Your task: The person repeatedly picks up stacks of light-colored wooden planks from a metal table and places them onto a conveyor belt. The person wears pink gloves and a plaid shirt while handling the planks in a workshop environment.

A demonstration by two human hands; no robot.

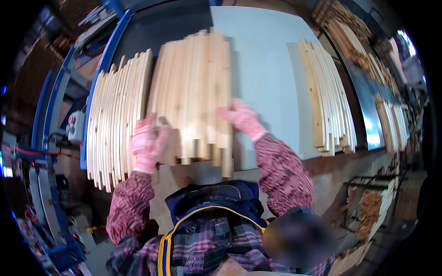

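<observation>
A batch of pale wooden strips (189, 87) lies side by side between my hands, slightly blurred, its near ends uneven. My left hand (149, 142), in a pink-and-white knit glove, is at the batch's near left side, fingers and thumb apart. It lies over the narrow gap beside a second row of strips (119, 115) on the left. On the opposite edge, my right hand (243, 119) rests its gloved fingertips against the outermost strip, fingers extended and spread. Neither hand is wrapped round a single strip. Exactly how firmly they press cannot be seen.
Another row of strips (329, 99) lies on the right part of the pale board (267, 60). A blue machine frame (103, 64) with a grey control box (75, 126) stands at the left. Stacked timber (373, 207) sits on a rack at the lower right.
</observation>
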